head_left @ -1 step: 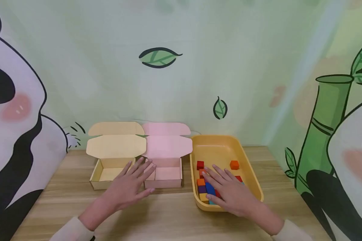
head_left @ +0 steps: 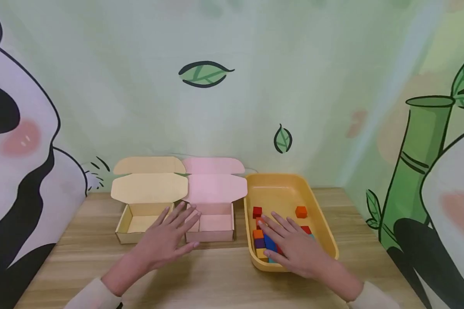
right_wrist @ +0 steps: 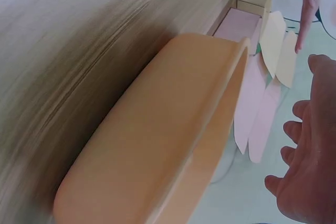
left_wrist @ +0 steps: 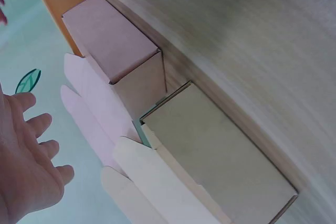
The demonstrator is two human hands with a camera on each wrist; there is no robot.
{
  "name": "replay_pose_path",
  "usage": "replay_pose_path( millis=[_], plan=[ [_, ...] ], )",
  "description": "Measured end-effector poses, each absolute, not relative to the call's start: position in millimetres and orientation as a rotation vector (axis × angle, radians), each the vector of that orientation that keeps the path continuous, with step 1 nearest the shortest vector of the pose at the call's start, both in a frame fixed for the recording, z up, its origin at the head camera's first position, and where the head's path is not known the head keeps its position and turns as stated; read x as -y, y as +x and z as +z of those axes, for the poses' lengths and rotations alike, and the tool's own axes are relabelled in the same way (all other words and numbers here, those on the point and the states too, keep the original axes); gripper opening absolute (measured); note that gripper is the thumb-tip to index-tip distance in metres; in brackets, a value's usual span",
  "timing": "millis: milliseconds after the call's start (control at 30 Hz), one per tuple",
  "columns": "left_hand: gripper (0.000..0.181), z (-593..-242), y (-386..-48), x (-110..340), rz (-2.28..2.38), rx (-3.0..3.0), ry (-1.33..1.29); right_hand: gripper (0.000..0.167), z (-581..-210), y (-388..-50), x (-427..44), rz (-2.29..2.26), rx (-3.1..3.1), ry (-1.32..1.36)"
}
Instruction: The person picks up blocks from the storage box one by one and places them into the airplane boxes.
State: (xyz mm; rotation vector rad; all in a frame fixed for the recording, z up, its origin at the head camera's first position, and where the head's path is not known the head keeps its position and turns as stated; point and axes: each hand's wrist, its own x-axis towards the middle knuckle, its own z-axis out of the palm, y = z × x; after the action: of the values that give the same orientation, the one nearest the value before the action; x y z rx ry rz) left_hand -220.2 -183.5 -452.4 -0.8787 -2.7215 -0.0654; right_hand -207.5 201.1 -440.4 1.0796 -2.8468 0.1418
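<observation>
My left hand (head_left: 163,245), fingers spread and holding nothing, hovers in front of a cream box (head_left: 135,237) and a pink box (head_left: 212,235), both with raised lids. Over the near part of a yellow tray (head_left: 325,234) is my right hand (head_left: 304,249), its fingers also spread and empty. Colored blocks lie in the tray: an orange block (head_left: 301,212), a red block (head_left: 257,212), a blue block (head_left: 270,243) and several others, some hidden under the right hand. The left wrist view shows the left hand (left_wrist: 31,156) beside the boxes; the right wrist view shows the right hand (right_wrist: 310,145) beside the tray.
The boxes and tray stand side by side on a wooden table (head_left: 216,283). Behind it hangs a light green backdrop (head_left: 139,107) with drawn pandas, leaves and bamboo.
</observation>
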Motion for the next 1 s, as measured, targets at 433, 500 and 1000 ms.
replay_pose_path(
  millis=[433,500,1000],
  plan=[
    [0.071,-460,-218,178,-0.058,2.682,-0.89,0.074,-448,-214,-212,0.179,2.931,1.019],
    [0.071,-458,-219,177,-0.069,2.696,-0.893,0.072,-447,-217,-216,0.196,2.938,1.028],
    [0.066,-441,-245,119,-0.12,2.732,-1.125,0.063,-442,-247,-305,0.382,2.947,0.7]
  ],
)
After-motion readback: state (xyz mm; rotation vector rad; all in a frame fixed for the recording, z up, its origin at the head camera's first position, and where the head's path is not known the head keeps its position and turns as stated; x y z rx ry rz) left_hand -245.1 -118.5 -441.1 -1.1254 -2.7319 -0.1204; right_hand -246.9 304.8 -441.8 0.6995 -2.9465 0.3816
